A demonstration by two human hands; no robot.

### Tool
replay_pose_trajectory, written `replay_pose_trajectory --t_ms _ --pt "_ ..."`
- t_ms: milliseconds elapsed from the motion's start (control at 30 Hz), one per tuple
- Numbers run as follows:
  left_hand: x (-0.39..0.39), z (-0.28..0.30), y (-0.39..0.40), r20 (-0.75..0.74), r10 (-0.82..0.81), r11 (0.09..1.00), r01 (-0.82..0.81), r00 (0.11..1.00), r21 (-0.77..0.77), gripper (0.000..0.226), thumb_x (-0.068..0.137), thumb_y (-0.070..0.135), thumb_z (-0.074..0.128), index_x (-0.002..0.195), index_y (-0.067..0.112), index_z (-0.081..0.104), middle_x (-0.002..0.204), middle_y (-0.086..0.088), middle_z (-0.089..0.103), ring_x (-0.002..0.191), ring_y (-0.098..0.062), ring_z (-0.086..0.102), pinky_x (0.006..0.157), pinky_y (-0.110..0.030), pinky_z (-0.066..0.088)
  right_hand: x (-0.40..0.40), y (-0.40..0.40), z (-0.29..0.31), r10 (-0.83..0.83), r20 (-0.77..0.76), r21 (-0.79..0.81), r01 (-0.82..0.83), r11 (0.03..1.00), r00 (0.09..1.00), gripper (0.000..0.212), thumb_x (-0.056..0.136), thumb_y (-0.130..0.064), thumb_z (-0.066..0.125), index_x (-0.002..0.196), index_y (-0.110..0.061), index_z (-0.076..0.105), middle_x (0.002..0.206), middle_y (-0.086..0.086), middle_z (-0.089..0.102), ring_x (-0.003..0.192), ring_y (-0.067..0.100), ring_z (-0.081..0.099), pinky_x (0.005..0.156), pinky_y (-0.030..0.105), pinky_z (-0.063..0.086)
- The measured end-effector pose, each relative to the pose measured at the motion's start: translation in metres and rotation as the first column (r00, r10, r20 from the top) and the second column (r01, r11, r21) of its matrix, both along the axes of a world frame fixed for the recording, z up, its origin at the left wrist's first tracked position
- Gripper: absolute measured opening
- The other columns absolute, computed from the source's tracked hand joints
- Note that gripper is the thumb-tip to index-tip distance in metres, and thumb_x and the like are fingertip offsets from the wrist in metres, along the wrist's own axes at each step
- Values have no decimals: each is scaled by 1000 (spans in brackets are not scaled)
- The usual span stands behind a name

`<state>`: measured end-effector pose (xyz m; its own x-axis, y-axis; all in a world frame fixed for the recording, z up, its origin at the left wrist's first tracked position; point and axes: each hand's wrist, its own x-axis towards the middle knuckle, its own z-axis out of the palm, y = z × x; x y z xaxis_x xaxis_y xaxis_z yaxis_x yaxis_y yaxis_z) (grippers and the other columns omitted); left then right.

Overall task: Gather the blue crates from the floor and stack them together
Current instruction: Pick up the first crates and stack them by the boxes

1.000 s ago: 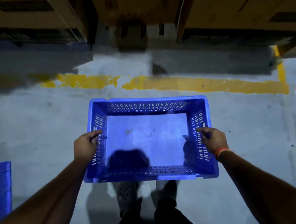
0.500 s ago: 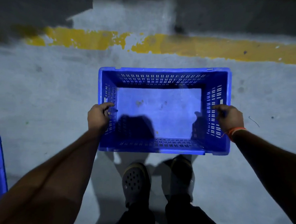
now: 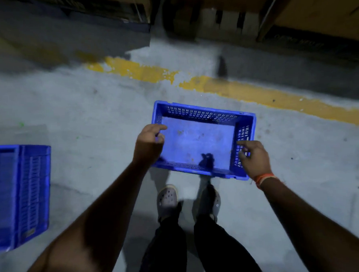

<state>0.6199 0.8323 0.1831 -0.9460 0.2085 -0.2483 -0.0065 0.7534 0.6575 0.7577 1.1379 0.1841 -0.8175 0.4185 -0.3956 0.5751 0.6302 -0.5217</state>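
An empty blue crate (image 3: pixel 197 139) with slotted walls sits low in front of my feet, at or just above the concrete floor, tilted slightly clockwise. My left hand (image 3: pixel 149 145) hovers over its left wall with fingers loosened and apart. By the right wall, my right hand (image 3: pixel 253 159) has its fingers spread, and an orange band shows on that wrist. Neither hand closes on the rim. A second blue crate (image 3: pixel 21 196) rests on the floor at the far left, partly cut off by the frame edge.
My feet in grey clogs (image 3: pixel 167 201) stand just behind the crate. A worn yellow line (image 3: pixel 255 92) crosses the floor beyond it. Cardboard boxes on pallets (image 3: pixel 226 23) line the dark back edge. Bare concrete lies between the two crates.
The crate has dropped away from my hands toward the floor and looks smaller. Both hands have let go of its side walls. The view has swung left, showing more of the second crate.
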Motion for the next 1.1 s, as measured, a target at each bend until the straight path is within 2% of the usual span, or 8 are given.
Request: replay_pose_trajectory --t_ms 100,133,233,367,533,700,967,1100 --pt "30 127 -3 32 48 991 -52 998 124 34 83 3 60 113 15 71 110 2 66 85 -9 61 85 -6 42 -15 -48 116 32 -97 -125 -45 991 995 34 84 -1 59 114 -13 68 111 7 59 83 13 58 80 13 44" --pt "41 170 -9 73 82 980 -93 994 174 33 86 5 61 115 16 70 112 4 66 84 -6 60 83 -2 40 -19 -65 155 52 -117 -158 -70 985 992 33 85 -3 58 115 -14 67 115 6 61 85 13 60 80 13 44" --pt "71 281 -41 161 163 923 -208 973 323 29 89 15 63 117 21 69 115 3 68 82 -6 67 84 -16 52 -34 -122 259 188 -195 -212 -228 950 963 31 87 -6 57 115 -16 66 118 5 61 90 14 62 84 25 49" --pt "107 369 -109 103 257 896 -277 961 348 29 89 21 64 118 25 68 117 5 67 81 -10 70 82 -18 52 -51 -209 352 448 -323 -169 -516 840 834 29 84 -8 61 111 -17 68 105 1 61 81 9 61 78 9 43" --pt "145 410 -223 3 497 814 -467 868 346 27 89 26 64 115 33 67 115 13 66 75 3 62 84 -18 50 -55 -339 405 628 -376 -151 -713 684 682 27 84 -7 61 107 -20 71 103 -3 60 74 -4 59 69 -1 37" --pt "190 428 -317 -16 655 703 -602 755 377 26 90 25 63 114 33 66 115 13 65 76 -1 65 82 -21 53 -43 -459 421 729 -428 -179 -841 510 533 26 84 -10 62 102 -26 71 104 -11 61 77 -3 61 68 1 39" --pt "284 413 -457 39 913 365 -853 407 373 22 89 13 65 108 24 69 98 8 71 54 8 56 69 -22 47 -38 -597 420 869 -409 -171 -959 227 279 25 84 -7 64 99 -26 72 104 -11 63 76 0 63 67 4 40" --pt "313 406 -501 39 972 210 -928 233 309 20 86 18 67 101 30 70 66 15 64 54 4 54 62 -12 41 -57 -651 407 917 -361 -156 -980 121 170 27 84 -6 63 99 -26 72 104 -8 63 77 -1 63 67 3 41"
